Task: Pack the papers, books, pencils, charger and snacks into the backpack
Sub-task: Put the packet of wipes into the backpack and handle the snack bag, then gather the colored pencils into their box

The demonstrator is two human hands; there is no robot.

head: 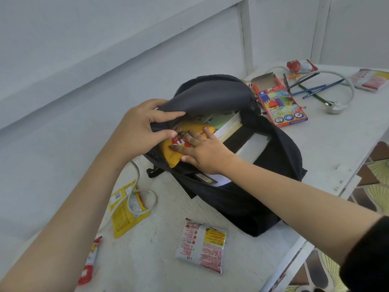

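Observation:
A black backpack (263, 186) lies open on the white table (336, 148). My left hand (141, 129) grips the backpack's grey flap (206, 95) and holds it up. My right hand (202, 150) lies flat with spread fingers on a yellow snack bag (170, 154) in the backpack's mouth. Books and papers (229, 125) stand inside beside it. Outside lie a yellow snack packet (124, 216), a white and red snack packet (202, 245), a red snack stick (90, 262), a coloured pencil box (280, 102), loose pencils (313, 89) and a white charger cable with plug (336, 106).
Two more snack packets lie at the far right, a red and white one (301, 66) and a pink and yellow one (370, 80). A white wall (105, 49) runs along the left. The table's right edge drops to a patterned tile floor (370, 186).

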